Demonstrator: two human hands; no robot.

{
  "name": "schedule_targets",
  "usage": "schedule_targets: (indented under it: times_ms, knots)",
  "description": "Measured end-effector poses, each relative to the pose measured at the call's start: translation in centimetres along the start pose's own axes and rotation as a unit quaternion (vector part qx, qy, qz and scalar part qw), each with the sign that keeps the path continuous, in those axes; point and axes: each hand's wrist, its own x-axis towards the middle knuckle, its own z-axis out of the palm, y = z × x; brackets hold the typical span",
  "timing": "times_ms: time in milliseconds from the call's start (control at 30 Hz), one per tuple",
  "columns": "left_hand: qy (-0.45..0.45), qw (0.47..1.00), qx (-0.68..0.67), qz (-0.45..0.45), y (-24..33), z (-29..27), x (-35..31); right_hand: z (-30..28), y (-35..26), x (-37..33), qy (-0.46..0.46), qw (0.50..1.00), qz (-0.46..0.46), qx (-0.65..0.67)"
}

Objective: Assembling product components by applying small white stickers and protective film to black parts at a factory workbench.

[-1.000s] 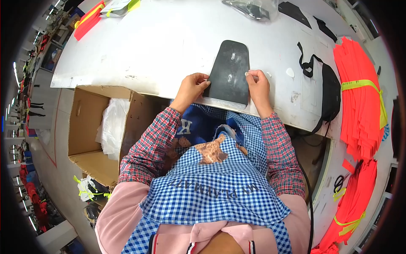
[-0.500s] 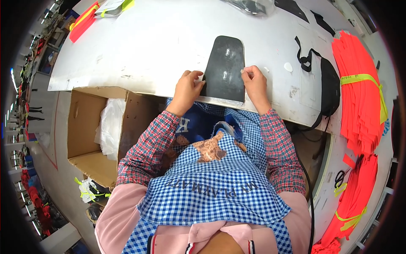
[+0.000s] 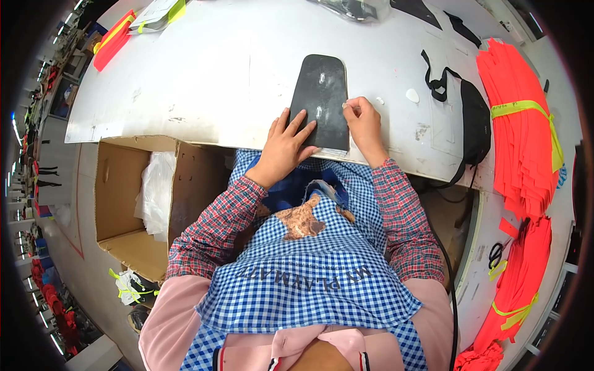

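Observation:
A black tapered panel (image 3: 331, 99) with rounded far corners lies flat at the front edge of the white table (image 3: 204, 80). Two small shiny marks show on its face, and a pale layer shows beneath its near edge. My left hand (image 3: 283, 151) rests on the panel's left side with its fingers spread. At the panel's right edge my right hand (image 3: 366, 128) is closed in a pinch. Something tiny and pale shows at its fingertips, too small to name.
A black bag with a strap (image 3: 476, 120) lies to the right. Beyond it are bundled orange-red fabric strips (image 3: 516, 148) and black scissors (image 3: 495, 253). An open cardboard box (image 3: 133, 244) holding clear plastic stands at the left, below table height. Plastic-wrapped items (image 3: 352, 7) lie far back.
My left hand has gone from pinching at the panel's left edge to lying spread on its surface. My right hand stays pinched by the right edge. The whole view has shifted slightly.

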Motion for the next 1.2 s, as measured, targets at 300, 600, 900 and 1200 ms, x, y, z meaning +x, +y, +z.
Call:
schedule_targets:
  times_ms: [300,600,900,1200]
  knots:
    - [0.03,0.999,-0.027,0.005,-0.2,0.4,-0.2,0.0,-0.4,-0.2,0.006,1.0,-0.023,0.0]
    - [0.027,0.999,-0.038,0.006,0.2,0.6,-0.6,-0.4,-0.2,-0.7,-0.005,1.0,0.001,-0.002]
    - [0.026,0.999,-0.048,0.0,-0.8,0.2,0.5,0.0,-1.0,0.0,-0.026,0.985,0.047,0.164]
    - [0.088,0.99,-0.086,0.063,-0.5,0.9,0.0,-0.1,-1.2,-1.5,-0.073,0.939,0.128,0.309]
